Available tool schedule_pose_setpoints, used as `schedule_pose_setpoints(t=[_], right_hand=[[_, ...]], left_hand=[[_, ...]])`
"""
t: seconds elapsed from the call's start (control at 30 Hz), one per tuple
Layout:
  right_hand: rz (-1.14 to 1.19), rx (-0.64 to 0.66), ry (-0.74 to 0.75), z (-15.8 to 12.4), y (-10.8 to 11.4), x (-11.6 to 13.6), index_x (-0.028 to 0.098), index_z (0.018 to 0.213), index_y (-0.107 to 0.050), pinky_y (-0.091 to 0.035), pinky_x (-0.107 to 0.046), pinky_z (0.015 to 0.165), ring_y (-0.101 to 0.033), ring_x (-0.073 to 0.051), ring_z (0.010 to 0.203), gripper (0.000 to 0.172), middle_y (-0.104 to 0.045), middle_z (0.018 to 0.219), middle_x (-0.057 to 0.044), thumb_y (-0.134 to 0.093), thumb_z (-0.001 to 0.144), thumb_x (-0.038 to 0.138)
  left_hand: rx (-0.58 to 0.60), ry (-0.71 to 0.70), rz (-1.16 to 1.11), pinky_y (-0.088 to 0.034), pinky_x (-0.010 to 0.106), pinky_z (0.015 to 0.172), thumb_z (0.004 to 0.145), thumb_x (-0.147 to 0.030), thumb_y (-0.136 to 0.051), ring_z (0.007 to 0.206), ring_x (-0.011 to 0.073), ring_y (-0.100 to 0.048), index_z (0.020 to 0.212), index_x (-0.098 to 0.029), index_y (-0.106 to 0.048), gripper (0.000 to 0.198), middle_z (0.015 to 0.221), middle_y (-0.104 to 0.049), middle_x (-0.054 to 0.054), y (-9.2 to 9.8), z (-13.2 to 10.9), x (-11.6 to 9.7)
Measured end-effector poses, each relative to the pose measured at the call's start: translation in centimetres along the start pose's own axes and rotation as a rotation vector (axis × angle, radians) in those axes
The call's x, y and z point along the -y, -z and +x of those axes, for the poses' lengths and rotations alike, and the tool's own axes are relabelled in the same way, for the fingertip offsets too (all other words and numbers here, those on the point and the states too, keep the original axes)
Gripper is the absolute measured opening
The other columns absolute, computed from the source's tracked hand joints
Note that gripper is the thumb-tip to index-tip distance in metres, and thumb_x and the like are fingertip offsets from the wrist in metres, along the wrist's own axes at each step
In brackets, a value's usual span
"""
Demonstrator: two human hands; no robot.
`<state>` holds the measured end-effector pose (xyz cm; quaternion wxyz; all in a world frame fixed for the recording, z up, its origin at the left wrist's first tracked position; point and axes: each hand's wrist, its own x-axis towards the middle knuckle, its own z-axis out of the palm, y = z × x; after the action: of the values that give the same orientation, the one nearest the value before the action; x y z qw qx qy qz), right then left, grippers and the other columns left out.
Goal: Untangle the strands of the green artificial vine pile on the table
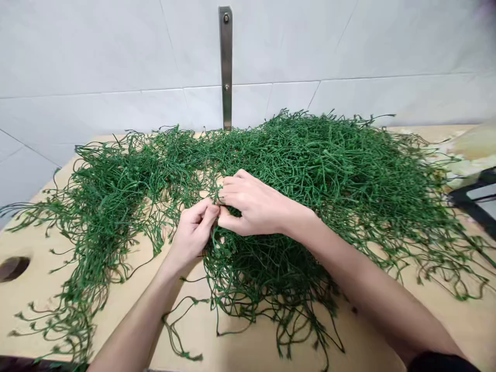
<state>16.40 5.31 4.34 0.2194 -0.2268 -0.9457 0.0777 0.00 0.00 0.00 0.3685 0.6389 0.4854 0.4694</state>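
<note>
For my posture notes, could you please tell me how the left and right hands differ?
The left hand sits lower in view than the right hand. The left hand's thumb lies against folded fingers; the right hand's stands apart from its fingers. Both are bare, among green strands.

From where I stand I count one bare left hand (195, 232), one bare right hand (258, 206) and one black sleeve (437, 362). One pale wood-coloured tabletop (213, 343), one dark round hole (14, 268). One flat grey metal strip (226, 57) — two round bolts (226, 18) in it. Thin, tangled green stems (310, 155) — far too many to count.
</note>
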Motion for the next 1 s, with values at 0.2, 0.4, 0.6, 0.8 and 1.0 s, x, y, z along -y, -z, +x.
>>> schedule_pose_setpoints(t=[0.2, 0.4, 0.6, 0.8, 1.0], right_hand=[[-0.034, -0.068, 0.062, -0.2, -0.9, 0.1, 0.021, 0.058, -0.026, -0.028, -0.033, 0.071, -0.030, -0.014, 0.068, 0.027, -0.024, 0.057, 0.004, -0.043, 0.078, 0.015], [-0.052, -0.116, 0.124, -0.2, -1.5, -0.2, 0.020, 0.057, -0.035, -0.032, -0.032, 0.071, -0.032, -0.014, 0.070, 0.021, -0.028, 0.060, 0.002, -0.041, 0.076, 0.011], [-0.006, -0.132, 0.144, -0.3, -1.9, -0.3, 0.019, 0.056, -0.039, -0.036, -0.031, 0.070, -0.032, -0.014, 0.069, 0.021, -0.033, 0.060, 0.001, -0.040, 0.074, 0.007], [0.052, -0.108, 0.157, -0.4, -1.7, -1.2, 0.017, 0.060, -0.048, -0.037, -0.030, 0.070, -0.037, -0.015, 0.071, 0.024, -0.042, 0.064, -0.002, -0.040, 0.079, 0.005], [0.162, -0.063, 0.083, -0.7, 0.1, -2.0, 0.015, 0.070, -0.058, -0.038, -0.029, 0.073, -0.045, -0.014, 0.069, 0.023, -0.057, 0.069, -0.003, -0.041, 0.080, 0.003]], left_hand=[[0.108, 0.037, -0.065, -0.026, 0.023, 0.047, 0.088, -0.063, -0.049, 0.052, 0.0086, -0.030, 0.064, -0.018, -0.043, 0.051, 0.058, -0.035, -0.004, 0.0, 0.2, 0.5], [0.153, 0.029, -0.123, -0.028, 0.023, 0.049, 0.090, -0.059, -0.050, 0.053, 0.0088, -0.033, 0.066, -0.018, -0.044, 0.048, 0.058, -0.037, -0.004, -0.1, 0.3, 1.1], [0.154, 0.035, -0.148, -0.027, 0.023, 0.047, 0.091, -0.056, -0.050, 0.051, 0.0080, -0.031, 0.066, -0.018, -0.044, 0.046, 0.058, -0.035, -0.005, -0.1, 0.3, 1.1], [0.128, 0.050, -0.125, -0.029, 0.022, 0.047, 0.087, -0.062, -0.052, 0.051, 0.0082, -0.033, 0.065, -0.017, -0.048, 0.050, 0.058, -0.038, -0.004, 0.0, 0.3, 0.7], [-0.018, 0.123, -0.123, -0.030, 0.023, 0.043, 0.084, -0.067, -0.053, 0.045, 0.0086, -0.041, 0.067, -0.018, -0.053, 0.052, 0.056, -0.046, -0.003, 0.5, 0.4, 0.3]])
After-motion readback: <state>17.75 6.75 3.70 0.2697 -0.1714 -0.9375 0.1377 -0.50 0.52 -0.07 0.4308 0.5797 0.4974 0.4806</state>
